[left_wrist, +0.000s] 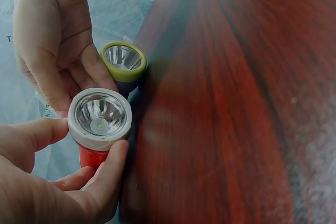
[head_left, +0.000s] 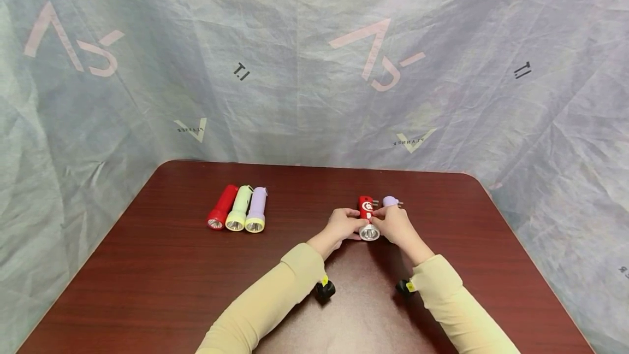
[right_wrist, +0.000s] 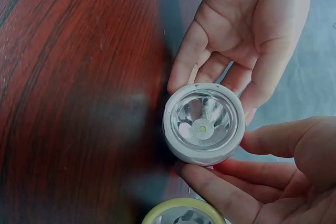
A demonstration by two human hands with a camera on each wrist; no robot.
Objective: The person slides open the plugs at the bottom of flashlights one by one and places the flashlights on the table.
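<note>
A red flashlight (head_left: 366,207) with a whitish head and a clear lens lies between my two hands, lens toward me. Metal plug prongs stick out from the right side of its body. My left hand (head_left: 341,225) grips it from the left, thumb near the head's rim and fingers along the underside in the left wrist view. From the other side my right hand (head_left: 395,226) pinches its body between thumb and fingers. Just beyond the right hand lies a lilac flashlight (head_left: 390,201), its yellow-rimmed head (left_wrist: 124,61) showing in the left wrist view.
On the left of the dark red table (head_left: 162,266) lie three flashlights side by side: a red one (head_left: 223,204), a pale green one (head_left: 240,206) and a lilac one (head_left: 257,206). A grey printed cloth (head_left: 295,97) hangs behind the table and along its sides.
</note>
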